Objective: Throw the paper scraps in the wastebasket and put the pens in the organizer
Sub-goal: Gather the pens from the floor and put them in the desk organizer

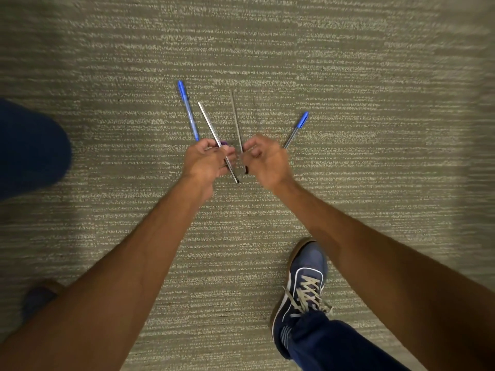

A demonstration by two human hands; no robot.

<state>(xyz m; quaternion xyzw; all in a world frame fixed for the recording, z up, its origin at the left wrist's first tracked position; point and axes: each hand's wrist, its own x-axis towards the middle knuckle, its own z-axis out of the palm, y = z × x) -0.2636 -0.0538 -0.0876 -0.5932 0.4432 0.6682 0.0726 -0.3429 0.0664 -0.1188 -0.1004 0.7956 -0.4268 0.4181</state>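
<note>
Carpet (348, 76) below, left hand (206, 159) and right hand (263, 159) each clutch two pens (187, 108), gathered up probably for carrying to organizer.

Carpet floor (348, 76), sneaker (302, 285) on it.

Four pens (188, 109) (two blue-capped), two hands (206, 159).
</note>
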